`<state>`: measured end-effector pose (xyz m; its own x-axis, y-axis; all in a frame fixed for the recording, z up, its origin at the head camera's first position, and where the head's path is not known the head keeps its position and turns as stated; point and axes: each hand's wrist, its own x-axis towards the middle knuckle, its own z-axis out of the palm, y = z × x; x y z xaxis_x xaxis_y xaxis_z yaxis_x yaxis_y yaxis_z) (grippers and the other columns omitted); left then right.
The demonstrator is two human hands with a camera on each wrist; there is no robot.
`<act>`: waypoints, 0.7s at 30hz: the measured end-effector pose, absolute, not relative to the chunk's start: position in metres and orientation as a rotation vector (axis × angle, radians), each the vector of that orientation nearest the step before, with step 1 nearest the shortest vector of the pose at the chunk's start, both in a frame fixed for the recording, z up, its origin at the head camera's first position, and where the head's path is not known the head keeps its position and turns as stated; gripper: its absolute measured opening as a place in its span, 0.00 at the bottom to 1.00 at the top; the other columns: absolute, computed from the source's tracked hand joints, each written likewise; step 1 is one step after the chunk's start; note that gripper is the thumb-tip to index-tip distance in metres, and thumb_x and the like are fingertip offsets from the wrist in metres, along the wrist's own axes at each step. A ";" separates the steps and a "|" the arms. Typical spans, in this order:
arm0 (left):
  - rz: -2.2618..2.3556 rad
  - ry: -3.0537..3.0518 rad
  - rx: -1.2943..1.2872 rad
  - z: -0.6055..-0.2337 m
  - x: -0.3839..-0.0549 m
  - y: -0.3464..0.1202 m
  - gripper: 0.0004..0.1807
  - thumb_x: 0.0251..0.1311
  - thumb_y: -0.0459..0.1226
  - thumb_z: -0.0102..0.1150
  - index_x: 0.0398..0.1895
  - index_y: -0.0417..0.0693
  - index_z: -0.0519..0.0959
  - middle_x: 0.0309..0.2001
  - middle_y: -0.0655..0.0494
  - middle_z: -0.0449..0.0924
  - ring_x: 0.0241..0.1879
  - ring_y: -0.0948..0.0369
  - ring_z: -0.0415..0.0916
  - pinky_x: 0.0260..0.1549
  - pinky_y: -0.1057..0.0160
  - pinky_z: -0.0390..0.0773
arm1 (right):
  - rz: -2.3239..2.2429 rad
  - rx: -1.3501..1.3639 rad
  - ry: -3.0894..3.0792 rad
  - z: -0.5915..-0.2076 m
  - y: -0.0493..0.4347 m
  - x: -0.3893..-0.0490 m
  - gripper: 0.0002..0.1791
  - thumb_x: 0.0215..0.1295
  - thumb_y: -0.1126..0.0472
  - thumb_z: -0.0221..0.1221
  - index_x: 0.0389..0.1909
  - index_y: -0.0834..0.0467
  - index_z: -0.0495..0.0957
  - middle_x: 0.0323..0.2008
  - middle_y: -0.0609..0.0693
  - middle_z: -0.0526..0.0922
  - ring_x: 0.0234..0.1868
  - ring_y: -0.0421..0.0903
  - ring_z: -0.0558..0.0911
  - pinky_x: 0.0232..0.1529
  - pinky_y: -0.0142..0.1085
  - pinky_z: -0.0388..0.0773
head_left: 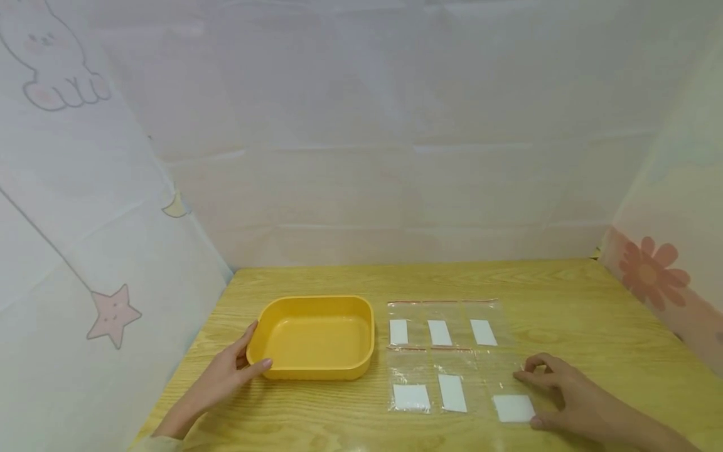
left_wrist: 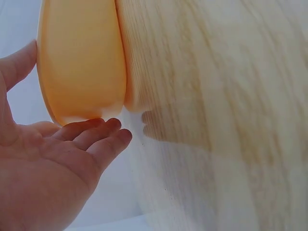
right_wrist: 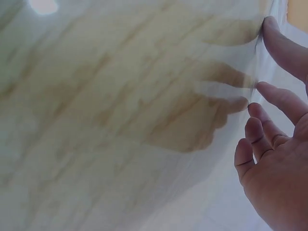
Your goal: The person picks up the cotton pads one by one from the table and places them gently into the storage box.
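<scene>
A yellow rectangular tub (head_left: 316,375) with rounded corners stands on the table with nothing in it. At its left front corner, my left hand (head_left: 228,367) touches the wall, thumb on the front and fingers along the left side, fairly straight in the left wrist view. Clear zip bags, each with a white card inside, lie flat in two rows of three right of the tub. My right hand (head_left: 570,398) touches the right edge of the front-right bag (head_left: 494,370), its thumb beside the white card (head_left: 513,408) and its forefinger farther up, thumb and forefinger apart.
The wood-grain table (head_left: 316,417) meets a pale hanging sheet (head_left: 395,188) at the back. Printed sheets also flank both sides, with a star (head_left: 114,315) on the left and a flower (head_left: 649,271) on the right.
</scene>
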<state>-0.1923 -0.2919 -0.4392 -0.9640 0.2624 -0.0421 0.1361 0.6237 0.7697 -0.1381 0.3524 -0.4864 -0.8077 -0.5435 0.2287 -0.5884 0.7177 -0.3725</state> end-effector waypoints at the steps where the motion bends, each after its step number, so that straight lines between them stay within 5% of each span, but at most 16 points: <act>1: 1.263 2.691 0.333 -0.439 -0.192 -0.292 0.53 0.73 0.49 0.65 0.86 0.38 0.42 0.80 0.31 0.50 0.69 0.40 0.72 0.60 0.54 0.80 | 0.670 0.941 -2.819 -0.486 0.353 -0.139 0.42 0.54 0.42 0.78 0.65 0.62 0.82 0.56 0.49 0.74 0.54 0.33 0.69 0.43 0.29 0.74; 21: 1.270 2.701 0.309 -0.443 -0.196 -0.292 0.54 0.72 0.50 0.67 0.86 0.41 0.44 0.78 0.31 0.58 0.68 0.42 0.73 0.58 0.56 0.81 | 0.775 0.841 -2.766 -0.488 0.354 -0.143 0.43 0.50 0.51 0.83 0.71 0.44 0.80 0.54 0.48 0.70 0.49 0.33 0.65 0.37 0.33 0.66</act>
<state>-0.1956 -0.2925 -0.4426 -0.9690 0.2439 -0.0395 0.1252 0.6224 0.7726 -0.1431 0.3543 -0.4877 -0.8318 -0.4782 0.2819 -0.5551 0.7096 -0.4340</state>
